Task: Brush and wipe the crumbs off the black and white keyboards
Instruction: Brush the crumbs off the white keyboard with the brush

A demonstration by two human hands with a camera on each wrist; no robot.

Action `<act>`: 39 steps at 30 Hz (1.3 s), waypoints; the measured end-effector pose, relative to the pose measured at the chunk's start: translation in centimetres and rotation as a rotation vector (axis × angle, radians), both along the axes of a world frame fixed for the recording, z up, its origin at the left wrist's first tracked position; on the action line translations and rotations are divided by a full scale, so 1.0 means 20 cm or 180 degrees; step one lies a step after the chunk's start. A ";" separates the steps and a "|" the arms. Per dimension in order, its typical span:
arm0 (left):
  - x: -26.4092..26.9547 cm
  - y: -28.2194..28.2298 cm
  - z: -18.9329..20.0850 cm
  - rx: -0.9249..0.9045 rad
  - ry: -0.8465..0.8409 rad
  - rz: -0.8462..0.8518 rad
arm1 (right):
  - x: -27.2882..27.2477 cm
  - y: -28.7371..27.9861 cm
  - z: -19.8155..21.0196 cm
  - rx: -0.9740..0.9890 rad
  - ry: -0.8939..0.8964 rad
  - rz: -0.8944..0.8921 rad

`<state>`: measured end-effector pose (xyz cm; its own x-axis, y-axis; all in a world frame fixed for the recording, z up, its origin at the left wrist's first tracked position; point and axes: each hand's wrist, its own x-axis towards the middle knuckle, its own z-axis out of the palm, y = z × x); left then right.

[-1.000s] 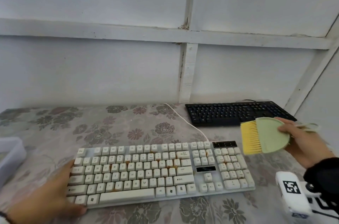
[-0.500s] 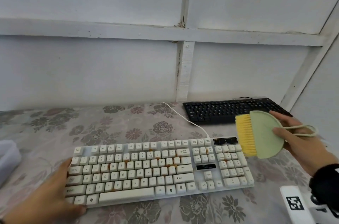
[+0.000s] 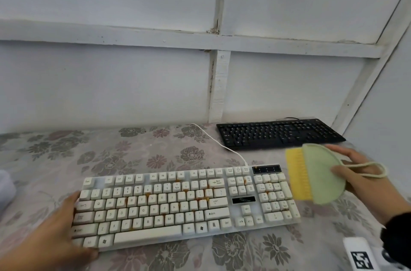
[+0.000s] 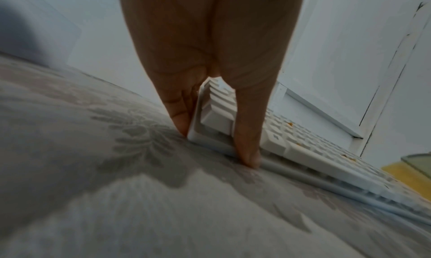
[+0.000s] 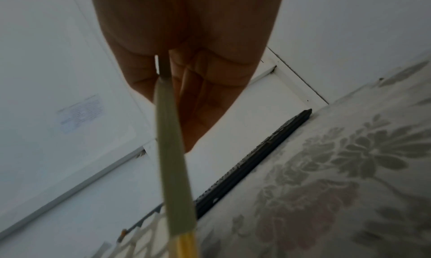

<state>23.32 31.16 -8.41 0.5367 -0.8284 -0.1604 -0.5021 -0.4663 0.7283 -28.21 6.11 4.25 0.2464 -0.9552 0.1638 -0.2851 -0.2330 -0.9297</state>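
Note:
A white keyboard (image 3: 178,204) with orange crumbs (image 3: 201,198) between its keys lies near the front of the table. My left hand (image 3: 66,221) rests against its left end, fingers straight along the side (image 4: 179,114) and thumb at the front edge. My right hand (image 3: 347,164) pinches a pale green brush (image 3: 320,175), thumb on its flat face. The yellow bristles (image 3: 297,175) point left, just above the keyboard's number pad. A black keyboard (image 3: 278,134) sits at the back right by the wall, also edge-on in the right wrist view (image 5: 256,162).
A floral tablecloth (image 3: 133,155) covers the table. The white keyboard's cable (image 3: 213,139) runs back toward the wall. A white container (image 3: 5,190) shows at the left edge. A white tagged wrist device (image 3: 360,255) is at the bottom right. White panelled walls close the back and right.
My right hand has carried the brush left and a little down, from beside the black keyboard to over the white keyboard's right end. My left hand has stayed at the left end.

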 end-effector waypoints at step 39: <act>-0.14 0.00 0.15 -0.0217 -0.0136 -0.0089 | 0.16 0.29 0.07 -0.0380 0.1095 0.0460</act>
<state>20.57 31.22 -5.36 0.5182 -0.8515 -0.0806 -0.5455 -0.4016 0.7356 -25.07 11.93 5.71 0.4370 -0.8858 0.1560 -0.5318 -0.3943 -0.7495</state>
